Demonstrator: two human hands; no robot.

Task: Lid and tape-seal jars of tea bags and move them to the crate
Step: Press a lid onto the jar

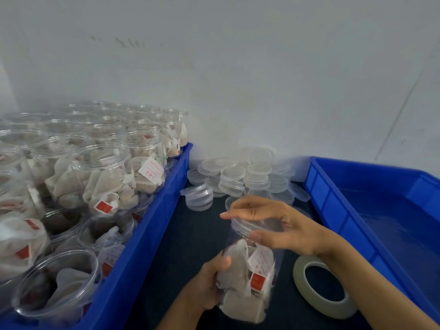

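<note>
Clear glossy plastic jar (252, 270), papery matt tea bags (235, 277), glossy blue plastic crate (338, 206)

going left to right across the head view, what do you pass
blue crate of open jars → left hand → jar of tea bags it grips, right hand on its lid → tape roll → empty blue crate

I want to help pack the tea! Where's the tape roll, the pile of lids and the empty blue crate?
tape roll (300, 279), head view, on its left rim.
pile of lids (240, 173), head view, on a top lid.
empty blue crate (338, 211), head view, on its near wall.
</note>
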